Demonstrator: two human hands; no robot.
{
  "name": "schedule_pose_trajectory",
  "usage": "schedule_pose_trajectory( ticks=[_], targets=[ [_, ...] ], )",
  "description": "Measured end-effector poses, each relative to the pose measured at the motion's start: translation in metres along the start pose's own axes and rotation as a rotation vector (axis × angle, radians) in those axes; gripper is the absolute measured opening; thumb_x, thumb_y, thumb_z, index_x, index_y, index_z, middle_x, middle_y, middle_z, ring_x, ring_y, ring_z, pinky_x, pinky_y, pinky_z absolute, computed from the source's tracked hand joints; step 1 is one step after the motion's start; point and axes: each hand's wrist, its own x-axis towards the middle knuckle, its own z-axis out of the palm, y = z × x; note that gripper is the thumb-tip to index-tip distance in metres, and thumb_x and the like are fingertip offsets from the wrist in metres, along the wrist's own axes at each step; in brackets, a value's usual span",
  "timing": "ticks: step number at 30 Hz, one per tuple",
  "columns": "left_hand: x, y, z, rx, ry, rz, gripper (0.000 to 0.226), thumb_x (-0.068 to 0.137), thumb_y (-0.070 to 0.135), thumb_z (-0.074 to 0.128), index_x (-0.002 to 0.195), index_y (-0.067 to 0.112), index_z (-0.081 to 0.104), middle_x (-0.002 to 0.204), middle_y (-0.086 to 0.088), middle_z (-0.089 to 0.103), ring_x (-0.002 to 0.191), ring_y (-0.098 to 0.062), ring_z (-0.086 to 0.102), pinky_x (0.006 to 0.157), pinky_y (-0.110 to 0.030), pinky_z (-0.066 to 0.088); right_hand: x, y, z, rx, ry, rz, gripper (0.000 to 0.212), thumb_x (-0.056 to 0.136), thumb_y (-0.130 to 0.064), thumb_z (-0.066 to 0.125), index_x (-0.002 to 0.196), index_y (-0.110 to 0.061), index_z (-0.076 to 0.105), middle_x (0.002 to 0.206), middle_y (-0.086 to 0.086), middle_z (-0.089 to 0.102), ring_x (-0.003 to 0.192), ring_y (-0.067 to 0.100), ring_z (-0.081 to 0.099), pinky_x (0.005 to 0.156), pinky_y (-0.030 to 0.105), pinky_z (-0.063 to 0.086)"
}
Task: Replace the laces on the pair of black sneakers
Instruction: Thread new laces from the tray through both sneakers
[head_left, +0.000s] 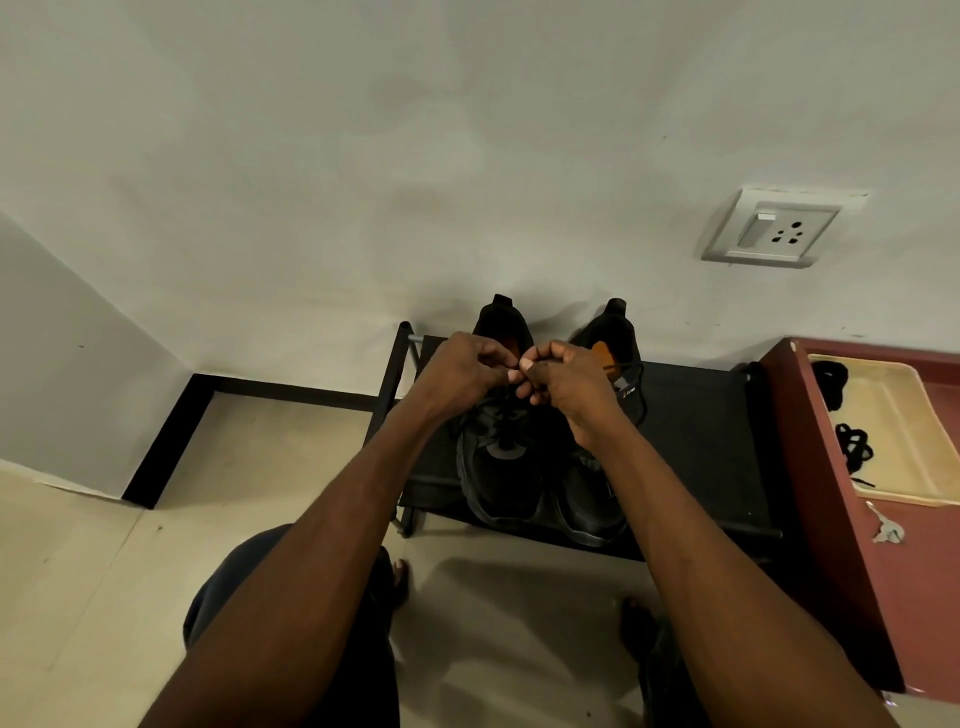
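A plain wall (467, 156) backs a low black rack (701, 431), beside a maroon cabinet (852, 571) carrying a cream tray (930, 441) of coiled black laces (852, 447). The black sneakers (498, 478) sit side by side on the rack. Left hand (462, 371) and right hand (566, 384) meet above them, fingers curled, pinching something too small to make out. A socket (779, 228) is on the wall, keys (885, 527) on the cabinet.

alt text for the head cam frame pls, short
Seen from above, a person's left hand and right hand meet, fingers curled, over a pair of black sneakers on a low black rack against a white wall. A cream tray holding black laces sits on a red cabinet at right.
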Motion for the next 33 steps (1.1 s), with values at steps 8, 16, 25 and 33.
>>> schedule_pose_trajectory(
  ticks=[8,16,25,33],
  targets=[
    [0.004,-0.004,0.014,0.214,0.212,0.017,0.012,0.093,0.014,0.063,0.083,0.016,0.07,0.086,0.001,0.063,0.07,-0.007,0.056,0.066,-0.021,0.041,0.01,0.009,-0.002,-0.46,0.05,-0.041,0.031,0.098,-0.002,0.046,0.117,-0.016,0.066,0.091,0.004,0.064,0.063,0.011,0.057,0.056,0.024,0.041],
    [0.006,-0.01,0.031,0.597,0.113,0.111,0.023,0.095,0.011,0.054,0.111,0.007,0.071,0.108,-0.013,0.055,0.099,-0.028,0.052,0.079,-0.039,0.048,0.009,0.014,-0.007,-0.835,-0.023,-0.125,0.048,0.091,0.003,0.045,0.13,-0.02,0.059,0.081,0.002,0.063,0.061,0.014,0.054,0.05,0.024,0.038],
    [0.009,-0.018,0.033,0.537,-0.025,0.099,0.021,0.093,0.008,0.055,0.106,0.003,0.072,0.11,-0.015,0.057,0.103,-0.028,0.052,0.088,-0.042,0.047,0.01,0.017,-0.012,-0.797,-0.024,-0.131,0.04,0.089,0.003,0.045,0.116,-0.022,0.06,0.079,0.009,0.064,0.07,0.029,0.06,0.061,0.041,0.048],
    [0.006,-0.028,0.038,0.154,0.098,-0.1,0.013,0.093,0.015,0.066,0.1,0.01,0.077,0.108,0.0,0.043,0.11,-0.018,0.035,0.103,-0.034,0.03,0.012,0.021,-0.015,-0.684,-0.043,-0.067,0.04,0.087,0.005,0.048,0.11,-0.025,0.059,0.068,0.004,0.055,0.061,0.02,0.049,0.056,0.034,0.04]
  ],
)
